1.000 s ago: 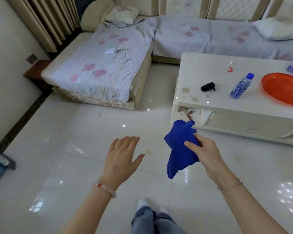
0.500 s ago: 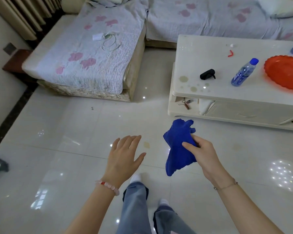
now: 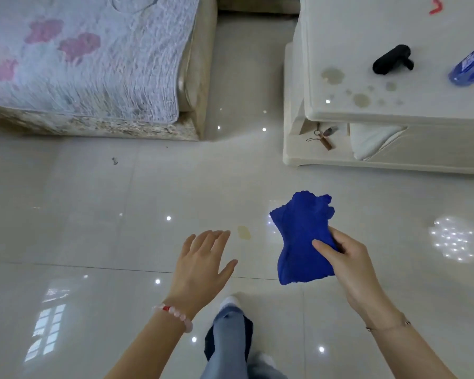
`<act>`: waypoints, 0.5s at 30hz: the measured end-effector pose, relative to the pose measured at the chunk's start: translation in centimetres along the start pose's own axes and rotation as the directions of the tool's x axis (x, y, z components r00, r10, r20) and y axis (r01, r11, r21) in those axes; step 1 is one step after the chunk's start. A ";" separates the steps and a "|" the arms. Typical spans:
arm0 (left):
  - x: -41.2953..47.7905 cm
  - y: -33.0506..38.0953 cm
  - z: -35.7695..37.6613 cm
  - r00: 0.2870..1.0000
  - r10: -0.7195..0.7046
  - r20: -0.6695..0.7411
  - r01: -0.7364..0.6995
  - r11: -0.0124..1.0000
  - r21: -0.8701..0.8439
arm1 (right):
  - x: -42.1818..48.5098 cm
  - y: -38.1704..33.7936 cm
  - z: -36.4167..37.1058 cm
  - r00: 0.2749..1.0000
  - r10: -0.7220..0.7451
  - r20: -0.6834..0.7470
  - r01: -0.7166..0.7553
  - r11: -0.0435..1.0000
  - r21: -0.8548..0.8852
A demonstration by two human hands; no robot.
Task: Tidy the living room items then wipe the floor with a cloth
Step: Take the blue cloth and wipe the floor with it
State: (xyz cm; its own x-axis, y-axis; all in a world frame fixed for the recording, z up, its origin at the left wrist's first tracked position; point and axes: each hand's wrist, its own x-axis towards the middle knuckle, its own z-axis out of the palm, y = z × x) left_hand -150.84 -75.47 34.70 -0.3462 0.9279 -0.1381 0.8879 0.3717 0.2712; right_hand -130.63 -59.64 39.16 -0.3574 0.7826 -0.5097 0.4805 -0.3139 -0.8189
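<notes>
A crumpled blue cloth (image 3: 303, 236) hangs above the glossy tiled floor (image 3: 93, 220), held by my right hand (image 3: 345, 266), whose thumb and fingers pinch its right side. My left hand (image 3: 203, 266) hovers to the left of the cloth with its fingers straight and spread, holding nothing. A small yellowish stain (image 3: 243, 232) lies on the floor between the two hands. A dark speck of debris (image 3: 115, 160) lies on the floor further left, near the sofa.
A sofa chaise with a floral quilt (image 3: 93, 64) fills the upper left. A white coffee table (image 3: 367, 113) at the upper right carries brown spots, a black object (image 3: 391, 60), a blue bottle (image 3: 472, 67) and a red scrap (image 3: 435, 8). Keys (image 3: 323, 136) lie on its lower shelf. My legs (image 3: 230, 346) are below.
The view has tipped down and closer to the floor, and the sofa and table have slid up the frame. The hands keep their pose, the right one still holding the cloth.
</notes>
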 end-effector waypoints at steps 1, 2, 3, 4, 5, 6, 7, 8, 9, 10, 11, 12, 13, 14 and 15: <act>0.7 -0.9 3.5 1.000 0.001 0.005 -0.001 1.000 -0.009 | 2.1 2.6 1.2 1.000 -0.008 0.003 0.008 1.000 -0.004; 1.4 -1.9 7.1 1.000 0.001 0.013 -0.001 1.000 -0.014 | 4.3 5.4 2.2 1.000 -0.016 -0.003 0.016 1.000 -0.006; 2.1 -2.8 10.8 1.000 0.000 0.021 0.001 1.000 -0.011 | 6.5 8.3 3.3 1.000 -0.025 -0.011 0.025 1.000 -0.010; 2.7 -3.6 14.4 1.000 -0.003 0.026 0.003 1.000 -0.008 | 8.5 11.2 4.3 0.999 -0.038 -0.013 0.038 0.999 -0.013; 3.1 -4.5 17.9 0.999 -0.008 0.038 0.008 1.000 -0.015 | 10.3 14.1 5.4 0.999 -0.049 -0.015 0.049 0.999 -0.016; 3.4 -5.3 21.2 0.998 -0.019 0.057 0.021 0.999 -0.035 | 12.0 16.9 6.4 0.998 -0.058 -0.027 0.057 0.998 -0.016; 3.7 -6.1 24.3 0.996 -0.037 0.077 0.042 0.997 -0.063 | 13.7 19.6 7.3 0.997 -0.062 -0.049 0.061 0.998 -0.013; 3.9 -7.0 27.2 0.994 -0.059 0.090 0.067 0.994 -0.088 | 15.2 22.1 8.1 0.996 -0.066 -0.067 0.065 0.998 -0.013; 3.9 -7.8 29.9 0.994 -0.072 0.084 0.081 0.991 -0.105 | 16.5 24.4 8.8 0.994 -0.068 -0.082 0.067 0.998 -0.017; 3.9 -8.5 32.3 0.995 -0.070 0.071 0.077 0.992 -0.104 | 17.6 26.4 9.4 0.993 -0.068 -0.098 0.065 0.998 -0.025; 3.8 -9.3 34.5 0.997 -0.057 0.058 0.062 0.994 -0.088 | 18.5 28.2 9.8 0.991 -0.068 -0.111 0.065 0.997 -0.031; 3.8 -10.0 36.4 0.998 -0.047 0.048 0.050 0.996 -0.075 | 19.2 29.6 10.2 0.990 -0.070 -0.121 0.066 0.997 -0.033; 3.8 -10.7 38.0 0.999 -0.040 0.036 0.042 0.997 -0.067 | 19.8 30.8 10.3 0.989 -0.074 -0.128 0.070 0.997 -0.034; 4.0 -11.2 39.3 0.999 -0.034 0.022 0.036 0.998 -0.058 | 20.2 31.7 10.4 0.988 -0.078 -0.136 0.074 0.997 -0.034; 4.1 -11.5 40.3 0.999 -0.031 0.009 0.031 0.998 -0.054 | 20.5 32.3 10.4 0.986 -0.081 -0.143 0.078 0.997 -0.026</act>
State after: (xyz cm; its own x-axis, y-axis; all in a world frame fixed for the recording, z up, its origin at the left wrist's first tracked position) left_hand -150.29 -77.13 -7.43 -0.3710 0.9157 -0.1546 0.8588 0.4017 0.3179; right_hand -130.76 -59.35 -0.52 -0.2767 0.8745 -0.3984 0.4718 -0.2376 -0.8491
